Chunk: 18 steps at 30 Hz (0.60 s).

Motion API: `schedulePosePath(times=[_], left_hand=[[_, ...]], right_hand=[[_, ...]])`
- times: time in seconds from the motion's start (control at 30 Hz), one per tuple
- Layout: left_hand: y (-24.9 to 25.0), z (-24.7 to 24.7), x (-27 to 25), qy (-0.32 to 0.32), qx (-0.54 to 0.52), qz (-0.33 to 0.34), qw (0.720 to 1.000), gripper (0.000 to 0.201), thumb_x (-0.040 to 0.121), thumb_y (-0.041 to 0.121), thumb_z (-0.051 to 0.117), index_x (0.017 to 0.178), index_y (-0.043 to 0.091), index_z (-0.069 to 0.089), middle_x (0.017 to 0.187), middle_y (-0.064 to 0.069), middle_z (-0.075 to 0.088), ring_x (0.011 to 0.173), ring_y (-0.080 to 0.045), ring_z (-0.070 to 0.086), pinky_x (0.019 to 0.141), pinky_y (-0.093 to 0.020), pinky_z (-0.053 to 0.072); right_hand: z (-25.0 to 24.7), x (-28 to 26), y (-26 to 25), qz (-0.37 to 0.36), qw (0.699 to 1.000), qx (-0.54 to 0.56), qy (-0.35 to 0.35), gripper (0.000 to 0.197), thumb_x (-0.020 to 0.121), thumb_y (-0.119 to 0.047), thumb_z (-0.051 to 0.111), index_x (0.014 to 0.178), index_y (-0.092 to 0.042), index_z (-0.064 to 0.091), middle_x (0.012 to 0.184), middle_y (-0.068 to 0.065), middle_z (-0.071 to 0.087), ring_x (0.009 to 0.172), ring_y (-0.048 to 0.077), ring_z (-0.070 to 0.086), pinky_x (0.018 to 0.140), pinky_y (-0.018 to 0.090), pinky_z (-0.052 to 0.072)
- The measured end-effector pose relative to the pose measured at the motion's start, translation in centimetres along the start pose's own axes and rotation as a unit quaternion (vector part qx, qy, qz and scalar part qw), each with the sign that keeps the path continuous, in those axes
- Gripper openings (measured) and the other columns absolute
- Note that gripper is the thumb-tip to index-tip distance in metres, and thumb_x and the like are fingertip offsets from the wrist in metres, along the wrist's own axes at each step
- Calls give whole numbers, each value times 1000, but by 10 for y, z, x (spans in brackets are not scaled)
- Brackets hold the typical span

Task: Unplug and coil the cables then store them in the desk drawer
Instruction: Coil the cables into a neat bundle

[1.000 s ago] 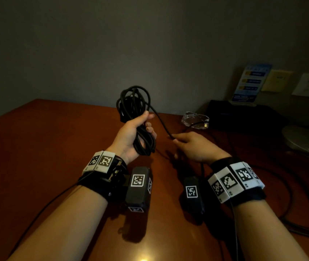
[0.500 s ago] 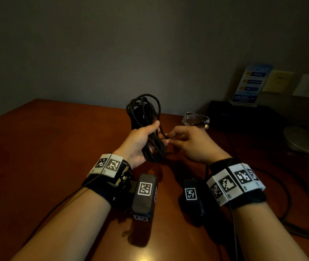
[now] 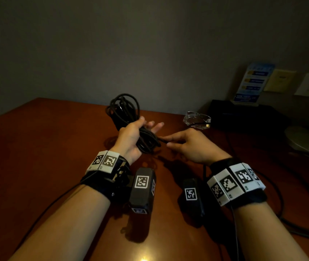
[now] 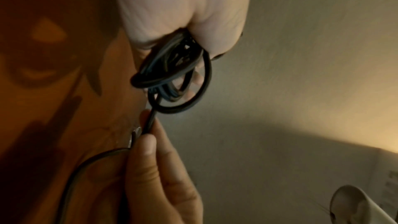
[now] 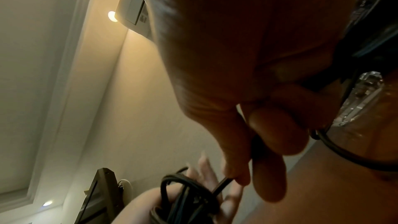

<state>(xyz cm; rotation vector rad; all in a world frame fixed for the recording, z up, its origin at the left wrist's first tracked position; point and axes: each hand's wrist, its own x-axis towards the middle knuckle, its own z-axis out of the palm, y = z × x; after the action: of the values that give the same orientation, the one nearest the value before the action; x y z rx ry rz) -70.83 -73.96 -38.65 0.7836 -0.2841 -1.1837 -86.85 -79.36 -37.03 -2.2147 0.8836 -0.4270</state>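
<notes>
A black cable coil (image 3: 125, 112) lies across the palm of my left hand (image 3: 148, 125) above the wooden desk (image 3: 37, 157). The thumb pins the bundle, while the fingers stick out straight past it. Just right of the coil, my right hand (image 3: 168, 141) pinches the cable's loose strand between thumb and forefinger. In the left wrist view the strand runs from the coil (image 4: 172, 74) down into the right hand's fingertips (image 4: 148, 142). The right wrist view shows the same pinch (image 5: 247, 168) beside the coil (image 5: 183, 202). No drawer is in view.
A clear glass ashtray (image 3: 197, 118) stands behind my right hand, with a cable end beside it. A black box (image 3: 244, 117) carrying a blue sign (image 3: 251, 83) sits at the back right. Next to it is a round grey base (image 3: 307, 140). More black cable (image 3: 281, 204) loops on the desk's right.
My right hand has come in from the right with the loose strand, close to the coil. The left hand's fingers have straightened, and the coil has tilted away and to the left.
</notes>
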Motion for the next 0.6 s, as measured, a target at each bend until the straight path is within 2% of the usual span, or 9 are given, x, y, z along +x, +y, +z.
schedulePosePath(times=[0.03,0.1,0.17,0.27,0.3,0.37,0.4,0.47,0.6], left_hand=[[2,-2,2,20,-21,10,1000,14,103,15,45,91,8,50,69,-4,55,70,-24,72,78,-56,53],[7,-6,4,60,-51,25,997,16,103,15,45,90,7,49,66,-5,49,62,-20,63,67,-57,53],[10,-9,3,95,-62,38,993,22,103,13,44,82,7,47,73,-8,46,70,-19,56,62,-52,52],[9,-10,2,133,-36,63,988,24,103,9,43,79,6,47,85,-14,50,79,-21,57,66,-46,56],[8,-10,3,149,-14,71,986,19,102,9,45,84,5,48,84,-13,51,75,-20,59,65,-40,59],[4,-9,3,171,8,90,981,9,102,10,46,105,3,48,75,-7,48,55,-13,62,47,-25,55],[2,-9,4,179,14,100,979,18,102,11,46,116,1,46,71,-4,45,43,-8,58,41,-20,51],[-1,-8,7,191,27,119,974,33,102,11,46,131,-3,41,72,-2,44,32,-4,53,39,-19,48],[0,-9,9,222,9,138,965,40,100,8,45,138,-6,41,74,-4,46,34,-7,55,45,-24,52]], right_hand=[[-1,0,0,3,1000,-11,1,25,95,-18,61,117,-26,70,69,-14,65,51,-10,57,51,4,39],[-2,0,-1,8,1000,-26,-2,23,93,-23,63,114,-26,71,70,-17,64,56,-10,58,55,4,39],[-2,-1,-1,19,999,-25,-9,20,91,-25,66,110,-26,73,68,-18,63,56,-11,57,57,7,39],[-5,-3,-1,43,999,-13,-16,14,87,-28,71,100,-27,77,63,-18,64,56,-7,58,59,14,42],[-7,-4,-2,49,999,-11,-20,13,86,-28,72,97,-28,77,63,-17,66,60,-4,59,60,16,43],[-10,-6,-2,58,998,-8,-32,12,84,-27,74,95,-28,78,66,-14,68,65,0,60,62,18,44],[-11,-7,-2,59,997,-5,-38,12,84,-25,74,95,-28,78,66,-13,69,65,0,60,63,19,44],[-12,-7,-3,60,997,1,-46,13,84,-22,74,96,-27,78,64,-10,69,64,1,60,63,20,45],[-14,-8,-4,61,997,12,-45,14,85,-22,73,98,-26,78,66,-6,69,58,-1,59,58,17,45]])
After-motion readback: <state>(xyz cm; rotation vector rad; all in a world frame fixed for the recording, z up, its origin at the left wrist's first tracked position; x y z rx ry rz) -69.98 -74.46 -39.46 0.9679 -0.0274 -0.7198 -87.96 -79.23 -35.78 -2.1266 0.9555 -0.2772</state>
